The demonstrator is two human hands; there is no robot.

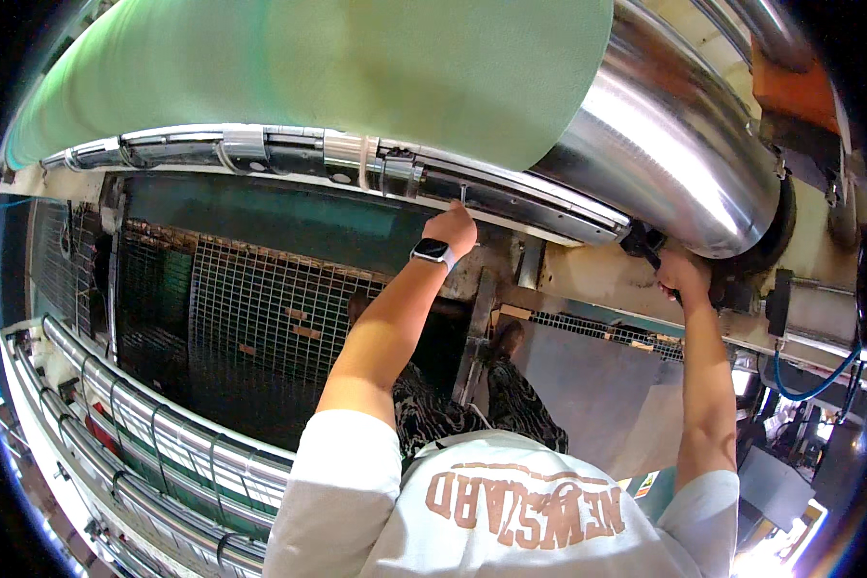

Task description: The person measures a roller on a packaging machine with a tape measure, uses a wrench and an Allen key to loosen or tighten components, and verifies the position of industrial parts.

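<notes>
My left hand (pixel 453 231), with a watch at the wrist, is closed on a thin metal rod (pixel 464 193). The rod's tip meets the long dark bar (pixel 511 203) that runs beneath the big green roller (pixel 356 67). Silver collars (pixel 349 152) sit on this bar to the left of that hand. Over at the bar's right end, my right hand (pixel 685 276) is curled round a black handle-like part (pixel 650 252), mostly covered by the fingers. Just above it is the bare polished steel end (pixel 679 135) of the roller.
Below the bar lies a metal grid floor (pixel 260 294), with a grey plate (pixel 588 376) to its right. Steel rails (pixel 178 424) curve along the lower left. An orange machine part (pixel 795 91) is at upper right, and a blue hose (pixel 819 393) hangs below it.
</notes>
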